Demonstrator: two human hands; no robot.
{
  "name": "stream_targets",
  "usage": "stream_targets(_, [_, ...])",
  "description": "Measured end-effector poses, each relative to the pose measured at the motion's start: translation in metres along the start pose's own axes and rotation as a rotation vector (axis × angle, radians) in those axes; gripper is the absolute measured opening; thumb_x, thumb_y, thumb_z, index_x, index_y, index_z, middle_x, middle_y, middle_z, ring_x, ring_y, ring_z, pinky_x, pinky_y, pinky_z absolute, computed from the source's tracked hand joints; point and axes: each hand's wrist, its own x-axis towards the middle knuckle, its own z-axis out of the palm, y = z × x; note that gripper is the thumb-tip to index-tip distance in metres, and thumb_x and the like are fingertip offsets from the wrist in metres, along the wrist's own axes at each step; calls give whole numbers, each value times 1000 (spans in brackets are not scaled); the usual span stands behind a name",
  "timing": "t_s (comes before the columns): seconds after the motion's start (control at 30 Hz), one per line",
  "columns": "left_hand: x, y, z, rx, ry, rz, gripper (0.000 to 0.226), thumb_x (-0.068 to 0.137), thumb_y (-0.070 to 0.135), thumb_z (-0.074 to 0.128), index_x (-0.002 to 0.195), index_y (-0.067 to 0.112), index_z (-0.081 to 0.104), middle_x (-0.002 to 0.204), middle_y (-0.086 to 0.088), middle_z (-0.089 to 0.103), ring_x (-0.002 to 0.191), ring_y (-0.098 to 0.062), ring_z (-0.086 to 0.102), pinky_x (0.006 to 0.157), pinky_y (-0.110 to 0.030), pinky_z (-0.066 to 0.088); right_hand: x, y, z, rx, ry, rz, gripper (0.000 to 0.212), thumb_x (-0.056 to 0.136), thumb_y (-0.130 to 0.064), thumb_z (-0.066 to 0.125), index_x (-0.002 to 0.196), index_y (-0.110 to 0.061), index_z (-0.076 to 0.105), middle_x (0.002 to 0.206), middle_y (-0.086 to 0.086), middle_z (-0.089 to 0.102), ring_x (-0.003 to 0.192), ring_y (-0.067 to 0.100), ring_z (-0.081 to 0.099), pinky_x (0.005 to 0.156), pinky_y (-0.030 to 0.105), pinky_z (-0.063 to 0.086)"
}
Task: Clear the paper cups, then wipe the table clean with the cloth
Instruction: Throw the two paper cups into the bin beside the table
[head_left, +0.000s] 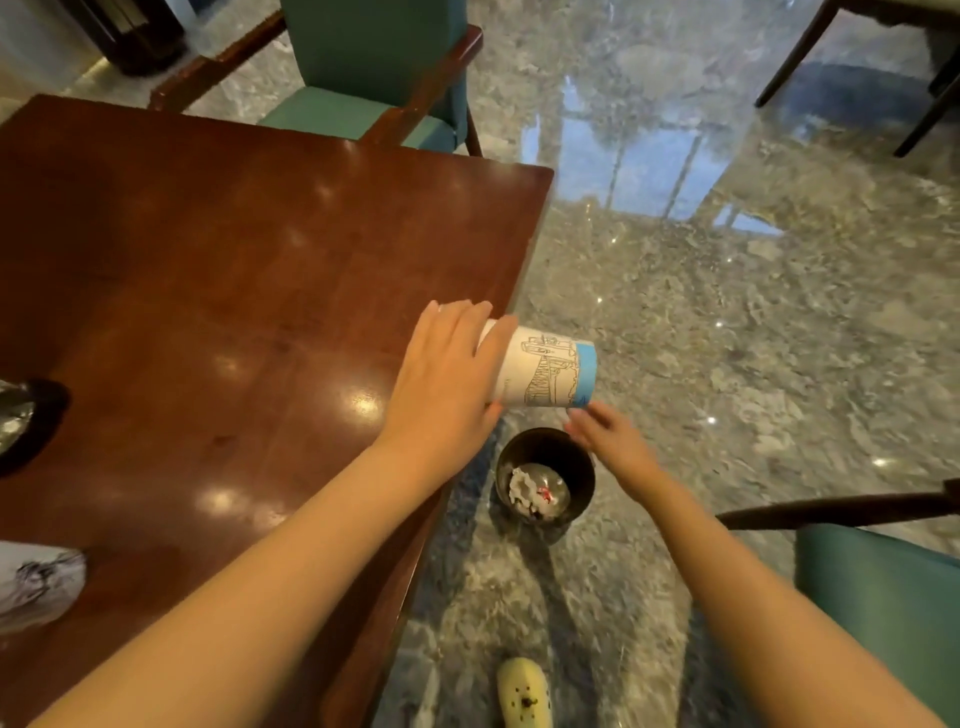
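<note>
A white paper cup (545, 371) with a line drawing and a blue rim band lies tilted on its side, mouth to the right, past the table's right edge. My left hand (447, 374) grips its base end. My right hand (610, 436) is just below the cup's rim, fingers apart, holding nothing. Directly under both hands a dark round bin (582, 467) stands on the floor with crumpled white paper inside. A grey-and-white cloth (36, 587) lies at the table's near left edge.
The glossy brown wooden table (234, 270) fills the left half. A dark round object (21, 421) sits at its left edge. Teal chairs stand at the far side (374, 78) and at the near right (883, 587). My yellow shoe (522, 693) is on the marble floor.
</note>
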Motion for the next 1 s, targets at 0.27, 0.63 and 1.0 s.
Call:
stream_targets(0.27, [41, 18, 9, 130, -65, 145, 71, 63, 15, 77, 126, 7, 47, 123, -18, 54, 120, -36, 45, 110, -49, 24, -39, -75, -24, 549, -163, -32, 61, 94, -54, 16, 124, -16, 53, 113, 9, 69, 106, 25, 66, 86, 34, 58])
stream_targets(0.63, [54, 39, 30, 186, -112, 221, 76, 59, 19, 77, 127, 8, 46, 125, -17, 53, 122, -34, 46, 111, -50, 25, -37, -57, -50, 381, -91, -97, 41, 87, -40, 49, 119, -16, 57, 118, 7, 64, 105, 22, 64, 83, 31, 57])
stream_targets(1.0, [52, 18, 68, 218, -167, 27, 73, 91, 47, 42, 147, 19, 5, 157, -10, 5, 144, -28, 2, 115, -50, -3, 1, 27, -57, 68, 143, 119, 41, 86, -29, 65, 119, -12, 48, 119, 10, 58, 102, 21, 62, 79, 31, 54])
